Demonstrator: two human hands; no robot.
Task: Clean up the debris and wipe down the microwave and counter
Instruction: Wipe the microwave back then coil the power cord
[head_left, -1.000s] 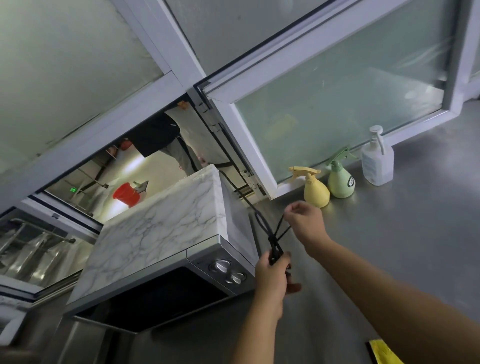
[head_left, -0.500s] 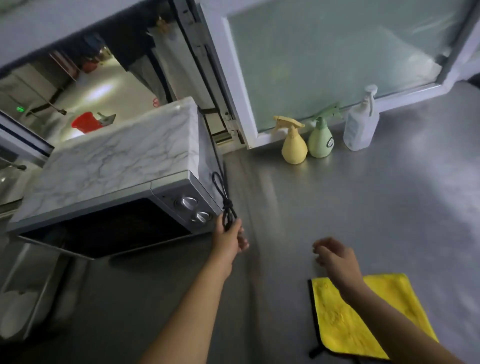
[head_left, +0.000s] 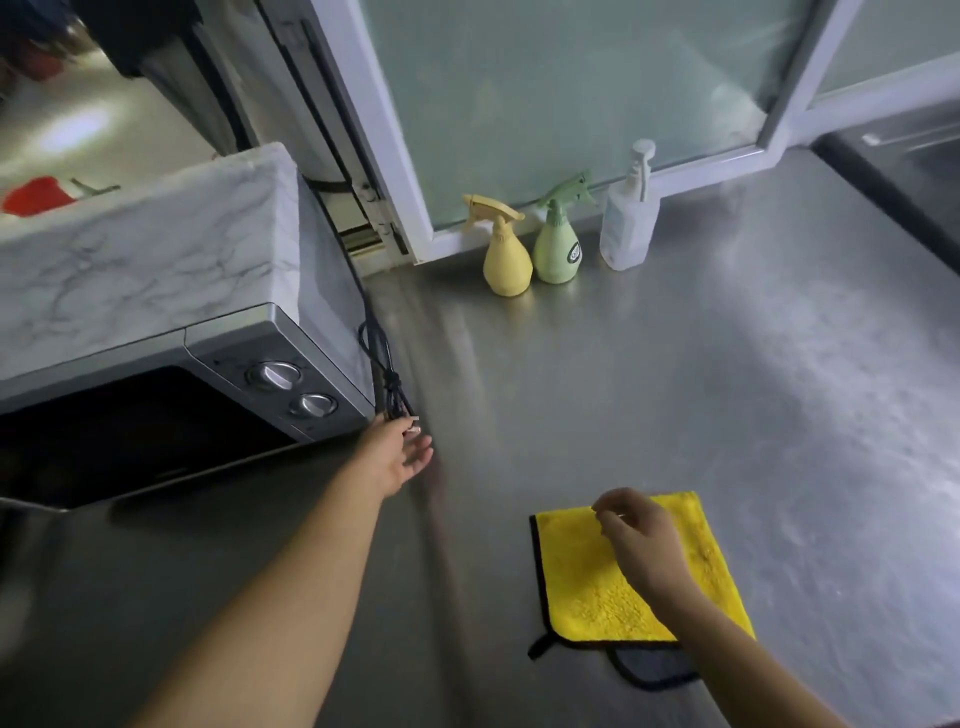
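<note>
Steel tabletop (head_left: 727, 389) runs beneath frosted window panes (head_left: 571, 93). Left of the yellow cloth (head_left: 597, 587), the microwave (head_left: 156, 322) stands; its bundled cord (head_left: 387, 379) touches the left hand (head_left: 400, 452), fingers loose. The right hand (head_left: 641, 540) hovers above the cloth, fingers relaxed. Three bottles (head_left: 556, 249) stand behind it.

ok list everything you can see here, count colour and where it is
microwave: 1, silver with marble-look top, left on the counter
cord: 1, black, bundled at the microwave's right side
spray bottles: 2, yellow and green, back of counter by the window
pump bottle: 1, clear white, right of the green one
cloth: 1, yellow with black edge, flat on counter, front right
counter: 1, grey steel
left hand: 1, at the cord's lower end, fingers relaxed
right hand: 1, above the cloth, fingers loosely curled, holding nothing
</note>
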